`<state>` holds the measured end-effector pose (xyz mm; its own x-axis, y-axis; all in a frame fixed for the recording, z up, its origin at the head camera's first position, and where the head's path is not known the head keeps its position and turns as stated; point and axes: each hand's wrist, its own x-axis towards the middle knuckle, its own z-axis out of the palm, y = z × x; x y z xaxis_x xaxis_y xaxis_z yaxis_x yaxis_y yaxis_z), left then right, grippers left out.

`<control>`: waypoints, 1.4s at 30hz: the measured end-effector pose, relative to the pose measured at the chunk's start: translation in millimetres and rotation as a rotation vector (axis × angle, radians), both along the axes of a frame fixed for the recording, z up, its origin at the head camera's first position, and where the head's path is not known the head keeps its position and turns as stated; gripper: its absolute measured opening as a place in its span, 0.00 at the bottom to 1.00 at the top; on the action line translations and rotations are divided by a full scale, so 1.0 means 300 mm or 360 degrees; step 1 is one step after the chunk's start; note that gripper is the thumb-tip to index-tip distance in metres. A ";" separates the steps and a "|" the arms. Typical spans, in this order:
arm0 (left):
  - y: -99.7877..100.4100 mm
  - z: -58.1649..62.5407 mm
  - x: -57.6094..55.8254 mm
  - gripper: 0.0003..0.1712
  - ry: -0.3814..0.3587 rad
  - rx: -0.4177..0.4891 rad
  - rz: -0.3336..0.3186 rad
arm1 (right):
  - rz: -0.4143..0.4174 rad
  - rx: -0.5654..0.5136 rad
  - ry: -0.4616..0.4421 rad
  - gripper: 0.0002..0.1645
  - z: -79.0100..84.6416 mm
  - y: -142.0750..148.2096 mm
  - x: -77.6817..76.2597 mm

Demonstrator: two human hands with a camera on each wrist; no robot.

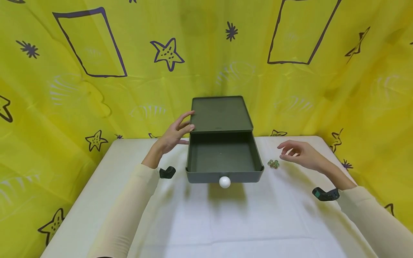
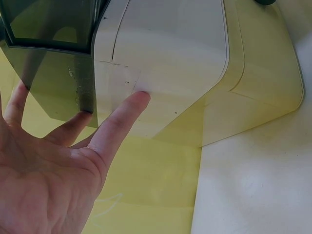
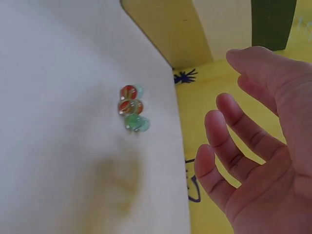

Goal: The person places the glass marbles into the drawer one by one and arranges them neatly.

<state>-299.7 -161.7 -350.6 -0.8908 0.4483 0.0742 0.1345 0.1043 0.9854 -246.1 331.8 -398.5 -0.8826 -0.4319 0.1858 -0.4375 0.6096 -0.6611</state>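
A small box (image 1: 221, 113) with a dark green top stands at the middle of the table, its grey-green drawer (image 1: 226, 177) pulled out toward me. A round white knob (image 1: 224, 182) sits on the drawer front, and the inside shows nothing in it. My left hand (image 1: 172, 136) rests against the box's left side with fingers spread; in the left wrist view the thumb (image 2: 122, 114) lies on the pale side wall (image 2: 165, 58). Several glass marbles (image 1: 273, 164) lie in a cluster right of the drawer. Beside them hovers my right hand (image 1: 301, 154), fingers loosely bent and holding nothing.
A white-covered table (image 1: 258, 222) carries everything. Yellow curtains (image 1: 200, 71) with starfish and shell drawings hang close behind and along both sides. Dark bands (image 1: 326, 194) with small devices sit on both wrists.
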 end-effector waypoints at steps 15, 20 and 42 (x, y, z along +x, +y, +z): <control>-0.001 0.002 -0.001 0.36 0.0005 -0.0003 -0.0010 | 0.0047 0.0106 -0.0214 0.21 -0.097 0.040 -0.025; -0.002 0.004 -0.001 0.36 -0.0001 0.0002 -0.0018 | 0.0036 0.0136 -0.0204 0.20 -0.116 0.038 -0.028; 0.001 0.003 -0.002 0.36 0.0007 0.0000 -0.0004 | -0.0083 0.0202 -0.0065 0.12 -0.167 0.026 -0.038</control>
<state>-300.1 -161.5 -349.5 -0.8893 0.4506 0.0780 0.1390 0.1040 0.9848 -257.5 339.7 -448.5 -0.9102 -0.4027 0.0962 -0.3773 0.7108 -0.5937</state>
